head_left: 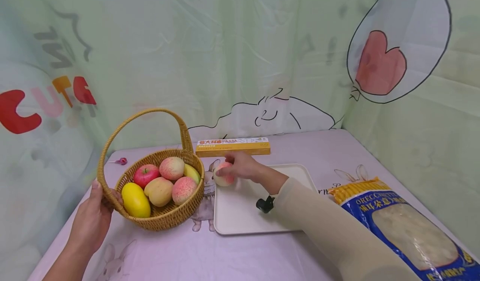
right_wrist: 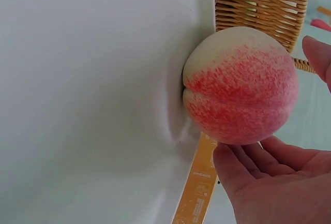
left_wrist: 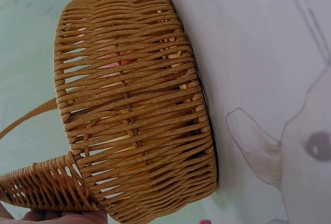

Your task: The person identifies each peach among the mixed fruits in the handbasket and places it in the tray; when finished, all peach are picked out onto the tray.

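A pink and cream peach (head_left: 223,174) touches the white tray (head_left: 240,218) near its left edge. My right hand (head_left: 243,166) reaches around this peach; in the right wrist view its fingers (right_wrist: 253,164) touch the underside in the picture, while the thumb (right_wrist: 318,61) stands slightly off the surface. My left hand (head_left: 91,218) grips the lower left end of the handle of a wicker basket (head_left: 165,222). Inside the basket lie a yellow mango-like fruit (head_left: 136,200), a red apple (head_left: 146,175), several peaches (head_left: 184,190) and a green-yellow fruit (head_left: 192,173) partly hidden.
Behind the tray lies an orange and white pasta box (head_left: 232,147). A blue and yellow bag of orecchiette (head_left: 405,231) is at the right. A small wrapped lollipop (head_left: 121,161) sits left of the basket. Printed curtains (head_left: 240,64) enclose the table.
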The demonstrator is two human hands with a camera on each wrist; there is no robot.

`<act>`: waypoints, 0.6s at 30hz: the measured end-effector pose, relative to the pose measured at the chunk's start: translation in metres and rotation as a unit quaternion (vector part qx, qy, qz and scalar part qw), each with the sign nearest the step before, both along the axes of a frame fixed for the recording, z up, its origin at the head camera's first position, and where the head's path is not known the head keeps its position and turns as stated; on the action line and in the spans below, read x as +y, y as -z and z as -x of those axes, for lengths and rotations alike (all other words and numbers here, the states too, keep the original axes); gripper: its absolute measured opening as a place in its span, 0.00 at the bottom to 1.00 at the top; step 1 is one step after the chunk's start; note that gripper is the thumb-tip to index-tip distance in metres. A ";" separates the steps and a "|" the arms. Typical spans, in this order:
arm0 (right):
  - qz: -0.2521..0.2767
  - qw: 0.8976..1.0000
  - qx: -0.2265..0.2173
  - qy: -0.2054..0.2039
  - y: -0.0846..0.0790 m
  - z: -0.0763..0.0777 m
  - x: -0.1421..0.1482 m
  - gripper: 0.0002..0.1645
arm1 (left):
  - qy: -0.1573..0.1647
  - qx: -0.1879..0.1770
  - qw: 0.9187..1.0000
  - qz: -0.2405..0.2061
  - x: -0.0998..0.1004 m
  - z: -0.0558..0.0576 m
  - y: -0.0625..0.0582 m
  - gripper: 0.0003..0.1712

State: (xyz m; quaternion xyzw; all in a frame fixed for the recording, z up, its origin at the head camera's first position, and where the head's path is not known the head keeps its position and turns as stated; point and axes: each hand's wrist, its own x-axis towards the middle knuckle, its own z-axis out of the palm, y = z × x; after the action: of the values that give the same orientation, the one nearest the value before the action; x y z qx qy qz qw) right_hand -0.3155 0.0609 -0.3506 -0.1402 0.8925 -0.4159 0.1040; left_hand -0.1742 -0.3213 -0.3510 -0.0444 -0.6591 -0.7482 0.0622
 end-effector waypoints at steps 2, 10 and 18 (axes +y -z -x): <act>0.003 1.000 -0.006 0.001 -0.002 0.000 0.001 0.48 | -0.001 -0.002 1.000 0.002 0.000 0.000 0.000 0.29; 0.013 1.000 -0.007 -0.001 -0.013 -0.003 0.002 0.47 | -0.001 -0.001 1.000 0.007 0.000 0.000 0.000 0.30; 0.025 1.000 0.004 -0.008 -0.027 -0.004 0.001 0.49 | 0.002 0.001 1.000 0.019 0.000 0.000 0.001 0.30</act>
State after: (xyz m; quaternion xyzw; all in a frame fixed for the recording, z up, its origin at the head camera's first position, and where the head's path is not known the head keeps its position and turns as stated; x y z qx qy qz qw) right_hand -0.3115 0.0616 -0.3239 -0.1516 0.8812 -0.4363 0.1004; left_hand -0.1742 -0.3218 -0.3518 -0.0479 -0.6729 -0.7357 0.0608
